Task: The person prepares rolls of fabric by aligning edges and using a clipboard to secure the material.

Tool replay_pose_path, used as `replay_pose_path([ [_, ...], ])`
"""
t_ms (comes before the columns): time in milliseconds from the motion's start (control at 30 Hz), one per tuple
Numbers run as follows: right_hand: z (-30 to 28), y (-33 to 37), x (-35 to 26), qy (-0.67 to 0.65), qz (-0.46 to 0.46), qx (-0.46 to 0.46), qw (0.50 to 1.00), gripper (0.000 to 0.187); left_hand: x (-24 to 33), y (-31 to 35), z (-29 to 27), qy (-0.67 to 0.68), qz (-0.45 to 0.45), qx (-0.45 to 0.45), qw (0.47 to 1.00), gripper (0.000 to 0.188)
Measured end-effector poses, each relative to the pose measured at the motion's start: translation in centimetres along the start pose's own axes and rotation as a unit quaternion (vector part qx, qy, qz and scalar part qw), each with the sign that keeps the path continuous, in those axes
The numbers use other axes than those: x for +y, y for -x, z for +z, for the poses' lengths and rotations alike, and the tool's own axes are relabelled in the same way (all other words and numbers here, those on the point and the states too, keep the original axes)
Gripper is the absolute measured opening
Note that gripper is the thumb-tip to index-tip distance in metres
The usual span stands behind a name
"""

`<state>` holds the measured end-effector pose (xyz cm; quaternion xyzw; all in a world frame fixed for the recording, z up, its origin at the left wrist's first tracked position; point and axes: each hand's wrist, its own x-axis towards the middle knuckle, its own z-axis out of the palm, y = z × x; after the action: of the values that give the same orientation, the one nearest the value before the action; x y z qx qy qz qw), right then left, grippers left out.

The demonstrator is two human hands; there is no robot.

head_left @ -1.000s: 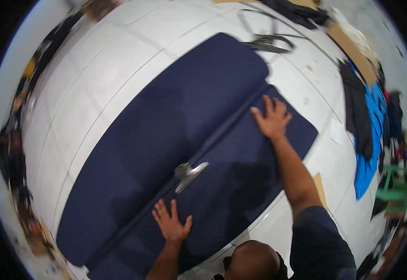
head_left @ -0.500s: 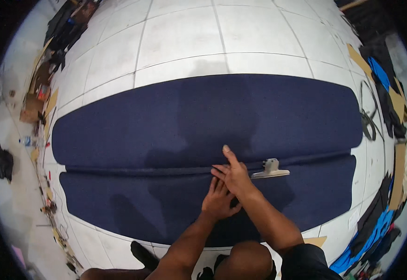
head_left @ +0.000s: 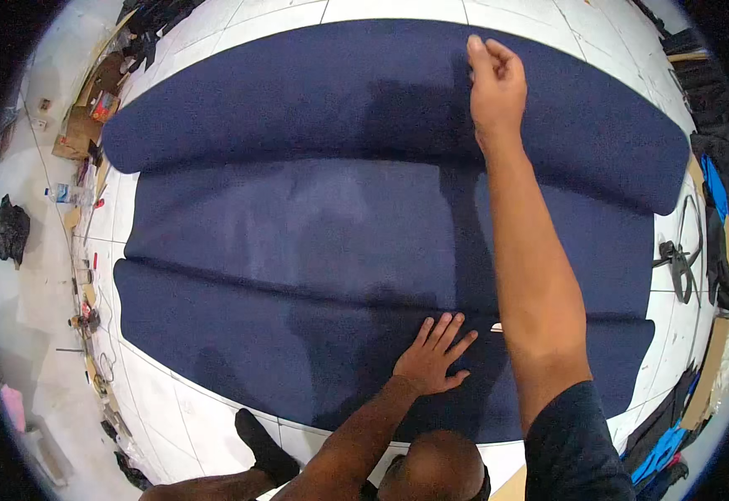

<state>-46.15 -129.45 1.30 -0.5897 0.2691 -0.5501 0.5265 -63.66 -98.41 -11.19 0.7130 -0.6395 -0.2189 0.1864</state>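
A large dark blue fabric piece (head_left: 356, 225) lies over the floor, its broad middle section showing between a far flap (head_left: 298, 83) and a near flap (head_left: 214, 326). On the near flap, close to its fold, my left hand (head_left: 434, 359) rests flat with fingers spread. My right arm reaches far across the fabric. Above the far flap my right hand (head_left: 500, 92) has its fingers curled in and thumb up; whatever is inside them, if anything, is hidden. Only a sliver of a silver metal clip (head_left: 496, 328) shows beside my right forearm, which covers the rest.
White floor tiles (head_left: 172, 401) surround the fabric. At the left are a plastic bottle (head_left: 62, 194), a cardboard box (head_left: 76, 138) and a black bag (head_left: 7, 230). A black strap (head_left: 680, 263), blue cloth (head_left: 658, 455) and cardboard pieces (head_left: 709, 371) line the right. My foot (head_left: 264, 447) is near the front edge.
The far flap has moved away from me, exposing the middle section. My right hand has gone from the central fold to the far side. My left hand has moved right and flattened.
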Motion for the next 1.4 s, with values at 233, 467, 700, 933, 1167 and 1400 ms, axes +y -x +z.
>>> replay_pose_path([
  [233, -5.5, 7.1, 7.0, -0.031, 0.446, 0.014, 0.894, 0.065, -0.2, 0.6, -0.2, -0.005, -0.013, -0.031, 0.999, 0.071],
  [467, -2.7, -3.0, 8.1, -0.168, 0.412, 0.003, 0.896, 0.110, -0.2, 0.9, 0.3, 0.001, -0.001, 0.001, 1.000, 0.072],
  [700, -4.6, -0.5, 5.5, 0.202, 0.346, -0.289, 0.870, 0.079, -0.8, 0.2, -0.4, 0.019, -0.016, -0.060, 0.998, 0.075],
  [933, -20.9, 14.3, -3.5, 0.616, -0.012, -0.298, 0.729, 0.048, 0.1, -0.7, -0.4, 0.005, 0.008, -0.035, 0.999, 0.074],
  [1167, -26.0, 20.8, -4.0, 0.599, 0.104, -0.235, 0.758, 0.041, 0.3, 0.1, -0.6, -0.095, -0.015, -0.035, 0.995, 0.078],
  [1400, -25.0, 19.1, -1.9, 0.533, 0.155, -0.188, 0.810, 0.046, 1.5, -0.1, -1.1, -0.117, -0.028, -0.061, 0.991, 0.077],
])
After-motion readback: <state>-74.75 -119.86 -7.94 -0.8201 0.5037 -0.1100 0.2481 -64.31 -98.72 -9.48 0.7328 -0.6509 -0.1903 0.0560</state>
